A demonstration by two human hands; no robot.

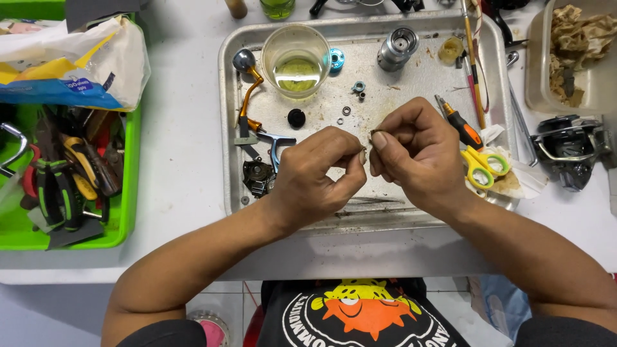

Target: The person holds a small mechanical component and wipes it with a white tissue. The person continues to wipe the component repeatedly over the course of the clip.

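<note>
Part (375, 132), tiny, dark, btwn fingertips (379, 141)

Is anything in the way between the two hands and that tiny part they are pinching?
No. The left hand and the right hand meet fingertip to fingertip above the metal tray, pinching a tiny part between them. Nothing visible sits between the fingers and it, though the part is too small to identify.

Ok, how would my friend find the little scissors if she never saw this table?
Start at the big metal tray in the middle of the white table. Go to its right edge, just beside the right hand. The scissors lie there on crumpled paper, below an orange-and-black screwdriver; they alone have bright yellow loop handles.
</note>
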